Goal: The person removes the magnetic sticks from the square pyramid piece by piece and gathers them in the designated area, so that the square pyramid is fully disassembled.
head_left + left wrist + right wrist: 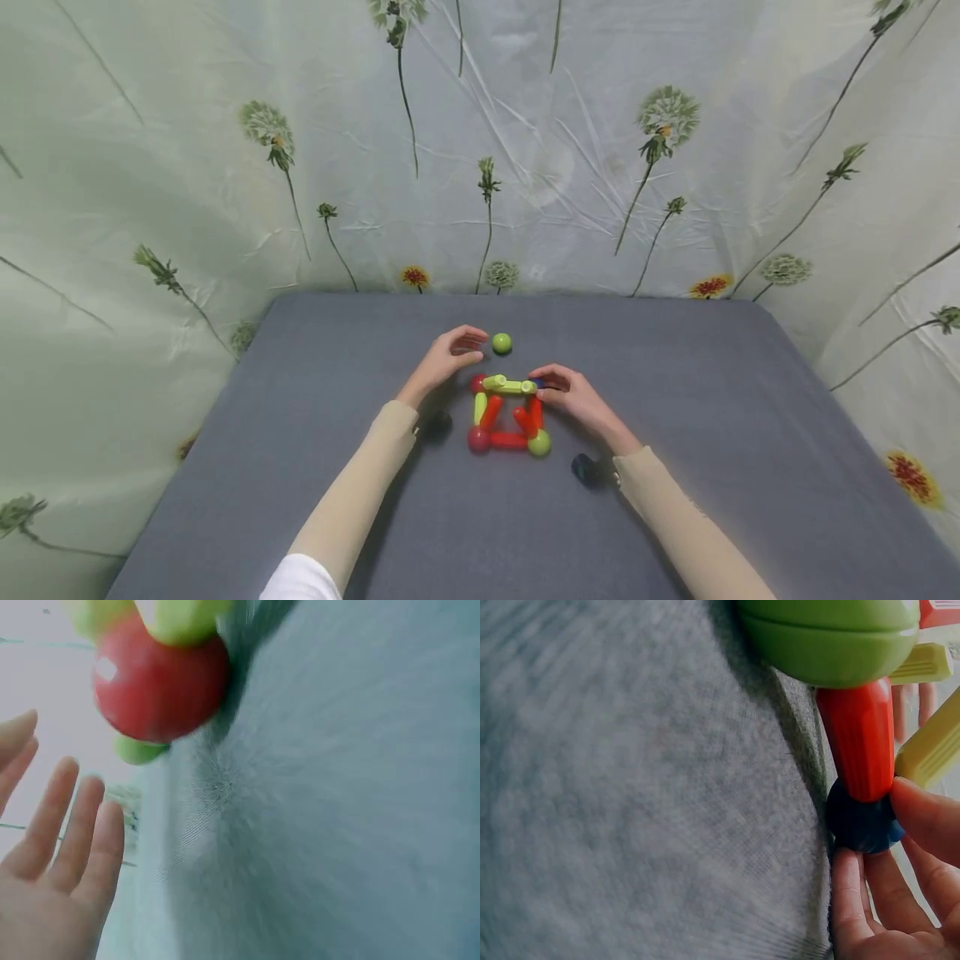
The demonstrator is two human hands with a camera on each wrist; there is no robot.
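Observation:
A square frame of rods and balls lies on the grey cloth. Its front corners are a red ball [479,439] and a green ball [538,442]; another red ball [477,383] and a blue ball [861,823] form the back corners. Red and yellow-green rods join them, and a further rod stands up from each corner. My right hand [573,396] pinches the blue ball between thumb and fingers, where a red rod [859,742] meets it. Fingers extended and holding nothing, my left hand [450,354] hovers beside a loose green ball [502,343].
The grey-covered table [675,358] runs back to a pale curtain [555,167] printed with dandelions. A dark object [437,425] shows beside the left cuff, and a similar dark object [584,468] is beside the right cuff.

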